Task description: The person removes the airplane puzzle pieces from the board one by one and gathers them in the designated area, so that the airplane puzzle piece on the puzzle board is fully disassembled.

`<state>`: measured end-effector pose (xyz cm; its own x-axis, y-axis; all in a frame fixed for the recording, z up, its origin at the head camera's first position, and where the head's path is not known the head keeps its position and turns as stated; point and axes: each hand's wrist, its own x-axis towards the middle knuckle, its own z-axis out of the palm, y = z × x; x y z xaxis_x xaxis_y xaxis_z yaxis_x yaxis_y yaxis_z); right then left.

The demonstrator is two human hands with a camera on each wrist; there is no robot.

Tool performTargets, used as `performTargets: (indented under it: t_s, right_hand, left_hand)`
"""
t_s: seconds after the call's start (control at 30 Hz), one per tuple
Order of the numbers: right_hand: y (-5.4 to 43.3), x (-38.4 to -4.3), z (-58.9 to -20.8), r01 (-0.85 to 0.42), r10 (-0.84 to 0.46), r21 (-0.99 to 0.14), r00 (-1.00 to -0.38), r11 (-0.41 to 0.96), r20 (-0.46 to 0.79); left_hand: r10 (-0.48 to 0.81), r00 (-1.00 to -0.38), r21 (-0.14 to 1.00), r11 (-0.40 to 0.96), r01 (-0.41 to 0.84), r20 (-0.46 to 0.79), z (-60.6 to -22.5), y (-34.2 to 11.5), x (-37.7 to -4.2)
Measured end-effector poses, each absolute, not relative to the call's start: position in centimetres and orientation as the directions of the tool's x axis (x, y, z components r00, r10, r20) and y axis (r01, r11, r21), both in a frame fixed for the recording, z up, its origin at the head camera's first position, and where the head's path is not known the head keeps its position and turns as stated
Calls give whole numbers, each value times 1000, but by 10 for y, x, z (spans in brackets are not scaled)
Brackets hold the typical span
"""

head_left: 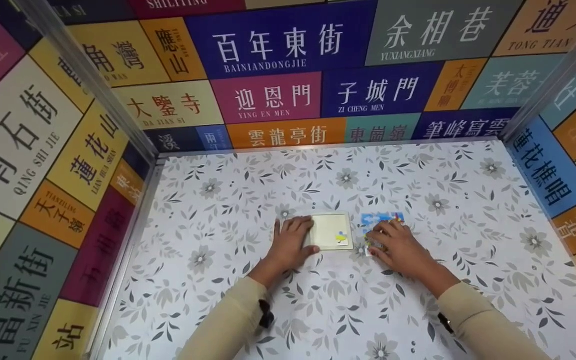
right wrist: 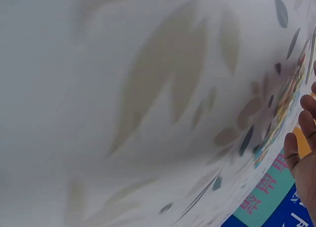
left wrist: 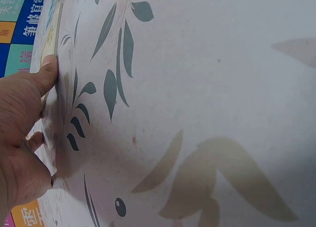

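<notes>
My left hand (head_left: 290, 243) is at the left end of a shallow cream puzzle tray (head_left: 329, 231), index finger near its upper left corner and thumb at the lower edge. One small yellow-and-blue puzzle piece (head_left: 341, 237) lies in the tray's lower right corner. In the left wrist view, the thumb (left wrist: 48, 71) lies along the tray's edge. To the right, my right hand (head_left: 400, 248) is over a flat cluster of colourful puzzle pieces (head_left: 375, 218), fingers loosely bent and hiding much of it. In the right wrist view the fingers (right wrist: 307, 119) appear beside the pieces.
A white tablecloth (head_left: 268, 185) with grey flowers and leaves covers the table. Colourful panels with street names (head_left: 268, 97) stand behind and on both sides, with clear edging (head_left: 548, 95) at the corners. Both wrists wear dark bands (head_left: 266, 314).
</notes>
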<state>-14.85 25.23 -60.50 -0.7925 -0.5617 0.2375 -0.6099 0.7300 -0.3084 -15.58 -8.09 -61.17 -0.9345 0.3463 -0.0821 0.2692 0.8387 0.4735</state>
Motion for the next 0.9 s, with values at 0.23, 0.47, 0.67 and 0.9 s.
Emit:
performTargets:
  t_s: [0.23,0.47,0.67,0.9]
  right_hand:
    - [218,-159,-606,-605,-578,-335,-794,723,186]
    - [199,-167,-606,-594,-596,-345,-795,727,113]
    - [195,-171,-604,-569,-592,-366,-804,736,61]
    - [191,-173,-600,-522,-573,-429,-820,737,13]
  left_hand:
    - [351,-934,484,830,277,-67,-612,-82,-156]
    - [353,-933,477,833,280,-69,-612,-82,-156]
    - [347,-935,476,836,273,-73,-611,-82,-156]
    - [352,-933,477,834,277,-73,-612,-82,-156]
